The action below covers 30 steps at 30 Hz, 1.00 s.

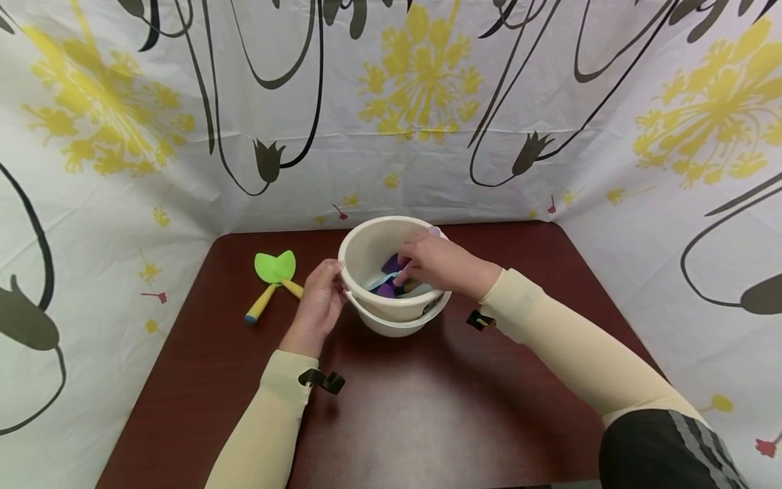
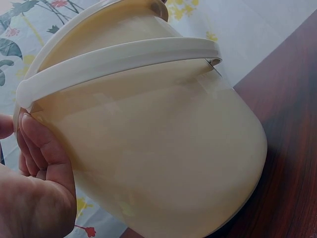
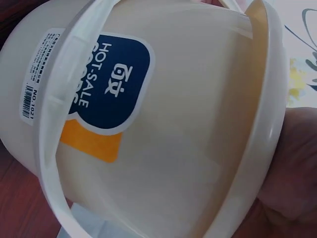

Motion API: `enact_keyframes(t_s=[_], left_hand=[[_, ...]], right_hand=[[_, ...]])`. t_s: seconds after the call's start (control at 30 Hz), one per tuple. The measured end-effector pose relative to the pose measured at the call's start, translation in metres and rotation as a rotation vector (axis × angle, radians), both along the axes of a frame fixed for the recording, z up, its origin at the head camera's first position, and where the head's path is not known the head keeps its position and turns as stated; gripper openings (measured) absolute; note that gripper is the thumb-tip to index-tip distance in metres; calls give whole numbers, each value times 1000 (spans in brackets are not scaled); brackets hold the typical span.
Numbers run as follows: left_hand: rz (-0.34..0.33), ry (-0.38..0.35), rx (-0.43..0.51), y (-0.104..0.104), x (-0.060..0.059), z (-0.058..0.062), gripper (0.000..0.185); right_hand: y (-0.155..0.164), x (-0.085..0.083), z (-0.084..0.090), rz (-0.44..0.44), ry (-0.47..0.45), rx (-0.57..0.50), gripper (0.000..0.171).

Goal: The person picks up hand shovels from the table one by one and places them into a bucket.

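Observation:
A cream plastic bucket (image 1: 374,239) stands on the table with its white carrying handle (image 2: 119,59) lowered against the near side. My left hand (image 1: 320,299) grips the left rim, the thumb at the edge and the other fingers along the outer wall. Over the right rim, my right hand (image 1: 436,261) reaches down into the bucket with bent fingers among small purple pieces (image 1: 386,290) and a pale blue piece (image 1: 380,280). I cannot tell whether these fingers hold one. In the right wrist view the bucket's wall, with its blue label (image 3: 116,84), hides the fingertips.
Left of the bucket lie two toy shovels with green blades (image 1: 275,267) and yellow handles (image 1: 261,303), crossing each other. The dark red-brown table (image 1: 427,407) is enclosed at the back and sides by a flower-printed white cloth (image 1: 391,183).

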<state>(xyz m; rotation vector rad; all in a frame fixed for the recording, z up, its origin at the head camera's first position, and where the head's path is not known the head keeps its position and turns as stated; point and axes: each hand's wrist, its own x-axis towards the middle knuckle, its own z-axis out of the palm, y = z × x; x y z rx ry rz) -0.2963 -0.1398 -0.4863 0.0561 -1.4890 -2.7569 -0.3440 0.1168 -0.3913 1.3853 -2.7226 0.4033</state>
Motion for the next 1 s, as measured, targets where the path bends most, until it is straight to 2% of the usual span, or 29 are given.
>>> enact_keyframes(t_s=[0.13, 0.23, 0.37, 0.53, 0.63, 0.73, 0.87, 1.0], left_hand=[[-1, -3, -1, 0, 0, -1, 12], [-3, -2, -6, 0, 0, 0, 10], [-7, 0, -5, 0, 0, 0, 10], [-6, 3, 1, 0, -1, 0, 11], [-3, -1, 3, 0, -1, 0, 12], [0, -5, 8, 0, -1, 0, 14], [2, -4, 11, 0, -1, 0, 13], [-1, -6, 7, 0, -1, 0, 13]], right_hand=[[2, -1, -3, 6, 8, -39, 9], [6, -2, -5, 6, 31, -113, 6], [19, -2, -7, -42, 97, -276, 3], [44, -4, -11, -174, 117, -517, 3], [56, -6, -16, -278, 66, -618, 6], [65, -6, -22, -384, -20, -672, 9], [70, -7, -32, -492, -132, -687, 16], [69, -8, -40, -560, -228, -681, 22]])
